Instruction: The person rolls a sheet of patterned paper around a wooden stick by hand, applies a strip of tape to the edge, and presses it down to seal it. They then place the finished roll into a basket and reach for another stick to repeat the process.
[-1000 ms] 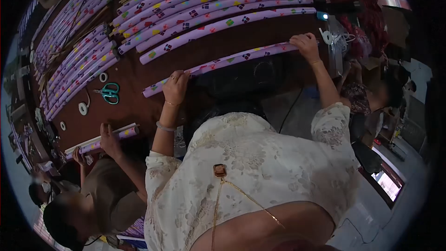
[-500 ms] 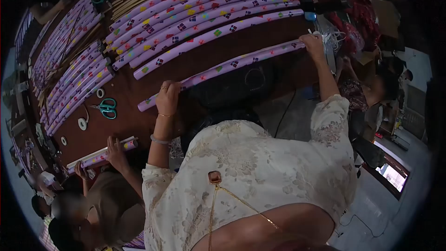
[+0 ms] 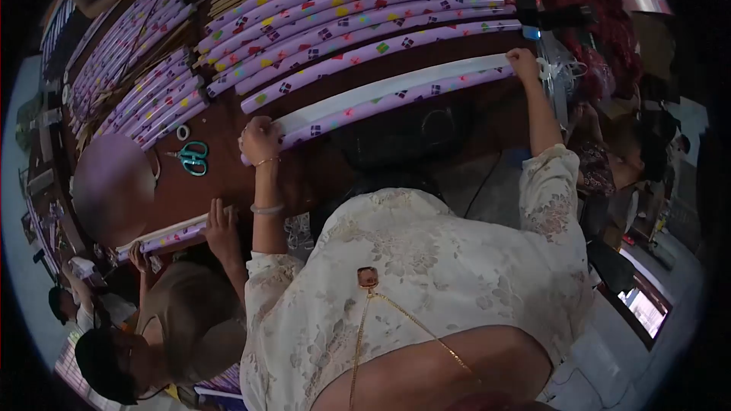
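A purple patterned roll (image 3: pixel 403 97) lies along the near edge of the brown table, with a strip of its white inner side (image 3: pixel 396 74) showing along the far side. At its left end, my left hand (image 3: pixel 261 138) has its fingers closed on the sheet's edge. My right hand (image 3: pixel 523 65) is closed on the right end. Just beyond lie several finished-looking purple rolls (image 3: pixel 381 49) side by side.
Teal scissors (image 3: pixel 192 158) and a tape roll (image 3: pixel 183 132) lie left of my left hand. A co-worker's hands (image 3: pixel 222 230) hold another roll (image 3: pixel 173 239) at lower left. A black chair (image 3: pixel 403 137) stands below my roll. Black objects (image 3: pixel 552 17) sit at upper right.
The roll has opened a little, so a white strip of its inner side now shows. My left hand has moved slightly up to the left end. The whole view has shifted a little.
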{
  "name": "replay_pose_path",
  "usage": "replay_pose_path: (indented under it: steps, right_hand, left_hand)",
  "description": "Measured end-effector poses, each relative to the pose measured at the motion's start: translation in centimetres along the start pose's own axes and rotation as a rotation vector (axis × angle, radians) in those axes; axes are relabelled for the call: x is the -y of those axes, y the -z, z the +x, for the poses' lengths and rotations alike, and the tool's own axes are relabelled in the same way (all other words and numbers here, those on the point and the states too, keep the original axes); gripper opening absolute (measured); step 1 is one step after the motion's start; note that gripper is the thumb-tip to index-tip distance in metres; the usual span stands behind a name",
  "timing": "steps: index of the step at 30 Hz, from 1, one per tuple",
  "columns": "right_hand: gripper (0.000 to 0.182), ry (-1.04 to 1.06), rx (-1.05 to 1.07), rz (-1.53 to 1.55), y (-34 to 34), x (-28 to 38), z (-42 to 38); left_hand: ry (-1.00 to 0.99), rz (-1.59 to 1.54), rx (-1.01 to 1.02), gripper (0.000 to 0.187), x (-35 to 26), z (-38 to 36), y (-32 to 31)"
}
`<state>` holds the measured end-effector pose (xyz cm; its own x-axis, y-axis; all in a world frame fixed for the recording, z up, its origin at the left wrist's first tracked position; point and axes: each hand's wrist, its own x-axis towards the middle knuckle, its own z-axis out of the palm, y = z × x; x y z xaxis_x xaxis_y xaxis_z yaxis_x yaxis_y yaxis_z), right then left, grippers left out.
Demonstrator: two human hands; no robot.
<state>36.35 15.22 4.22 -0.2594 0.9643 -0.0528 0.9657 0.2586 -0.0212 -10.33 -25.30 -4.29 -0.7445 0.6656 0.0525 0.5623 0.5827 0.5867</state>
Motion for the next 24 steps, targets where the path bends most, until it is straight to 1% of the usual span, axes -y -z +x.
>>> replay_pose_path:
  steps: [1,2,3,4,5,6,7,8,9,10,11,12,13,14,15,16,17,18,19,21,22,24]
  right_hand:
    - [0.013,-0.054,0.058,0.019,-1.0,-1.4,1.1]
    - [0.014,-0.055,0.072,-0.024,-1.9,-3.2,2.1]
    - [0.016,-0.046,0.087,-0.066,-3.3,-4.1,3.3]
    - [0.019,-0.095,0.109,-0.081,-2.9,-3.4,2.9]
    - [0.023,-0.040,0.191,-0.081,-3.1,-4.2,3.8]
    - [0.025,0.099,0.122,-0.234,-7.2,-8.9,6.9]
    - [0.025,-0.290,0.373,-0.229,0.2,1.0,3.0]
    - [0.026,-0.223,0.121,-0.332,1.8,4.6,0.1]
    - [0.026,-0.160,-0.136,-0.426,2.4,6.8,-1.4]
    - [0.025,-0.031,-0.207,-0.295,2.2,8.6,-1.8]
    - [0.025,0.092,-0.273,-0.163,1.8,10.1,-1.9]
    - [0.022,0.300,-0.201,0.052,0.9,11.9,-1.7]
    - [0.021,0.372,-0.143,0.218,1.1,16.2,-3.8]
    - [0.021,0.436,-0.081,0.383,1.6,21.9,-7.0]
    - [0.022,0.454,0.111,0.541,1.6,26.2,-9.4]
    - [0.021,0.607,0.257,0.709,0.0,29.3,-10.8]
    - [0.021,0.691,0.354,0.694,0.3,33.1,-12.8]
    - [0.020,0.903,0.311,0.687,-1.7,35.7,-13.6]
    - [0.020,0.971,0.405,0.676,-2.3,39.0,-14.8]
    - [0.020,1.072,0.463,0.685,-4.5,44.2,-16.7]
    - [0.019,1.086,0.473,0.662,-5.6,46.9,-17.5]
    - [0.018,1.112,0.471,0.637,-7.6,49.9,-18.4]
  left_hand:
    - [0.100,0.037,0.016,0.020,0.1,0.0,0.9]
    - [0.208,0.076,0.028,0.020,0.2,0.1,1.6]
    - [0.284,0.020,0.044,0.019,1.5,0.2,1.8]
    - [0.362,-0.037,0.053,0.018,3.2,0.3,1.9]
    - [0.340,0.028,-0.035,0.017,4.2,0.1,2.1]
    - [0.314,0.093,-0.119,0.016,4.8,-0.1,2.4]
    - [0.327,0.063,-0.121,0.017,5.6,-0.2,2.6]
    - [0.334,0.026,-0.121,0.017,6.1,-0.4,2.6]
    - [0.376,-0.066,-0.086,0.017,6.2,-0.5,2.7]
    - [0.415,-0.165,-0.054,0.018,5.7,-0.5,3.0]
    - [0.451,-0.115,-0.037,0.020,5.0,-0.6,3.2]
    - [0.468,-0.110,-0.046,0.020,5.1,-0.8,3.2]
    - [0.484,-0.143,-0.060,0.020,5.3,-0.6,2.9]
    - [0.496,-0.176,-0.070,0.020,5.4,-0.5,2.9]
    - [0.498,-0.172,-0.075,0.020,5.6,-0.5,2.8]
    - [0.504,-0.214,-0.077,0.020,5.9,-0.4,2.6]
    - [0.510,-0.258,-0.078,0.021,6.0,-0.3,2.4]
    - [0.514,-0.303,-0.082,0.021,5.9,-0.2,2.3]
    - [0.514,-0.303,-0.090,0.021,5.5,-0.2,2.5]
    - [0.583,-0.279,-0.099,0.021,4.4,-0.1,3.1]
    - [0.570,-0.267,-0.143,0.022,5.4,0.1,2.4]
    - [0.569,-0.205,-0.213,0.030,5.2,0.0,1.9]
